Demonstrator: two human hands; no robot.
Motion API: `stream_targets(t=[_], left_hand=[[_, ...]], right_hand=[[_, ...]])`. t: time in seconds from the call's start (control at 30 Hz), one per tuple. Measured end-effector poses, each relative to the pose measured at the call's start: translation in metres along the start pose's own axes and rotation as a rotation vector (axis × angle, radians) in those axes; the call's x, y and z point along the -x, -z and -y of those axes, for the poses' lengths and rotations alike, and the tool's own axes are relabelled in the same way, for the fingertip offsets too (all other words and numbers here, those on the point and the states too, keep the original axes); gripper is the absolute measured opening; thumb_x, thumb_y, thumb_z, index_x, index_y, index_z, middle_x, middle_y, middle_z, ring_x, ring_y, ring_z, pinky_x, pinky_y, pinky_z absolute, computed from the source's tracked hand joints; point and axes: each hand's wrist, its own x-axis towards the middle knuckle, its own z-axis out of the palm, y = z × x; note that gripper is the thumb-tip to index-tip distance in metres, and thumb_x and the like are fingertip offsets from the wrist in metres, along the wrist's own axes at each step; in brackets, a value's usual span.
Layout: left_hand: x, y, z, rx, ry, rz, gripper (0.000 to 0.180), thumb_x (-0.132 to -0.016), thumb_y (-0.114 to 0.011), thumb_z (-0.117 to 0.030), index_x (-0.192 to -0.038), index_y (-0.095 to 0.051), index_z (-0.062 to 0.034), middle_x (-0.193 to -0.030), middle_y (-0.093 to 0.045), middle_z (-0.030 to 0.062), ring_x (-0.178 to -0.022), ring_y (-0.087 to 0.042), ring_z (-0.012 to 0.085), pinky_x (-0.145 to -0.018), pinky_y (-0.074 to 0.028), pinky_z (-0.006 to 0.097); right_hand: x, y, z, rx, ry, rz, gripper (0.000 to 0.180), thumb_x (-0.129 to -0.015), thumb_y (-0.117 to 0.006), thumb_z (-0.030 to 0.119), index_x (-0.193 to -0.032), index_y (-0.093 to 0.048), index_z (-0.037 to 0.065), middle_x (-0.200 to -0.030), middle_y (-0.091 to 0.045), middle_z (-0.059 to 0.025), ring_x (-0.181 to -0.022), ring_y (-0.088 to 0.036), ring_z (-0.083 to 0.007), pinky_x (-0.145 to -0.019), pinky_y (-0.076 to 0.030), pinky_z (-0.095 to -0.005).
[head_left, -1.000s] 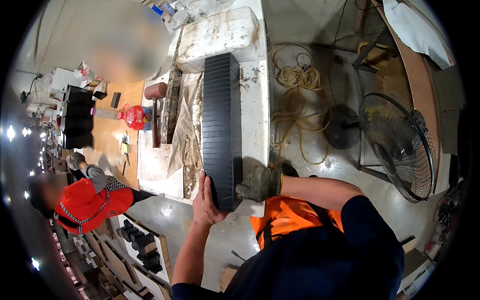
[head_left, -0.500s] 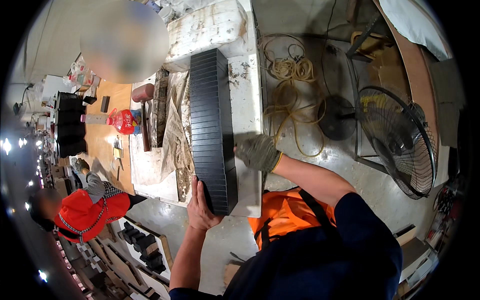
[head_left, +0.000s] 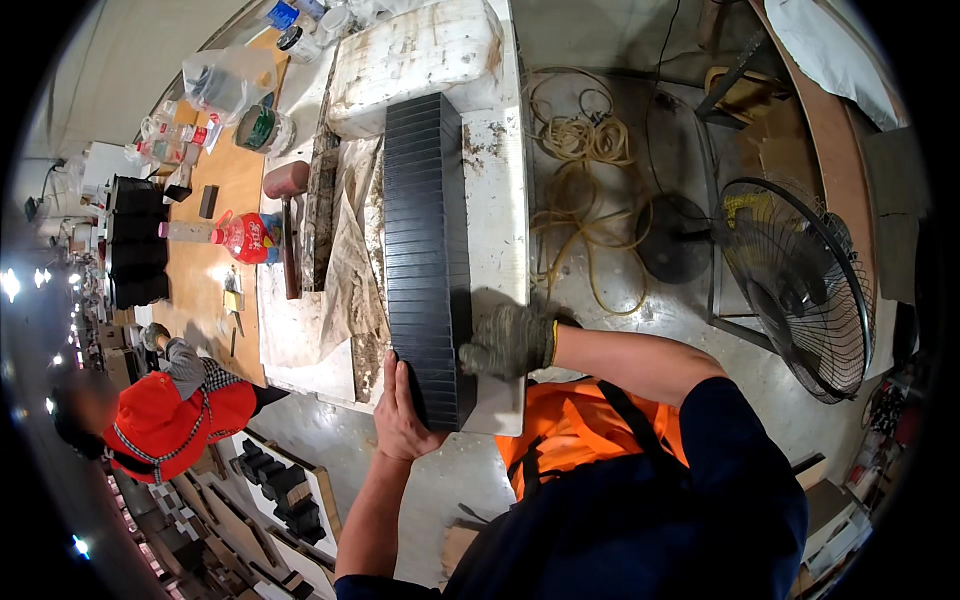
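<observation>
Black and stiff-looking, the row [head_left: 427,250] is probably weighing heavy, its near sides offering the surest hold. It is lying on the table [head_left: 498,230], thin slices [head_left: 418,165] faintly shining. The left hand [head_left: 403,422] is bracing its near end, the gloved right hand [head_left: 508,341] touching its right side; whether either grip is clamping, I cannot tell.

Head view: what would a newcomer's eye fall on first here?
Most likely the long black stack, marked with close cross lines, down the middle of the white bench, with the bare left hand and gloved right hand at its near end. After that, perhaps the large fan at right and the co-worker in red at far left.
</observation>
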Motion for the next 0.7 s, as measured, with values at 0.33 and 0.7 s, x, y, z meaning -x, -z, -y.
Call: stream_targets(t=[0.33,0.7], left_hand=[[-0.001,0.0,0.002,0.004,-0.009,-0.006,0.102,-0.062,-0.075,-0.032,-0.142,-0.025,0.0059,-0.141,-0.033,0.0367,-0.121,-0.048,0.0491,-0.094,-0.049,0.045],[-0.003,-0.001,0.001,-0.016,-0.033,-0.03,0.101,-0.063,-0.075,-0.036,-0.142,-0.028,0.0056,-0.142,-0.033,0.0346,-0.119,-0.05,0.0481,-0.094,-0.048,0.044]], right_hand=[[-0.008,-0.006,-0.004,-0.525,-0.18,-0.091,0.012,-0.088,-0.055,0.012,-0.083,-0.064,0.006,-0.08,-0.066,-0.0048,-0.076,-0.062,-0.0167,-0.063,-0.049,-0.0321],[0.022,-0.023,-0.081,-0.752,-0.675,-0.023,0.035,-0.085,-0.064,0.024,-0.111,-0.06,-0.001,-0.111,-0.065,-0.0135,-0.094,-0.063,-0.0261,-0.083,-0.051,-0.0346]])
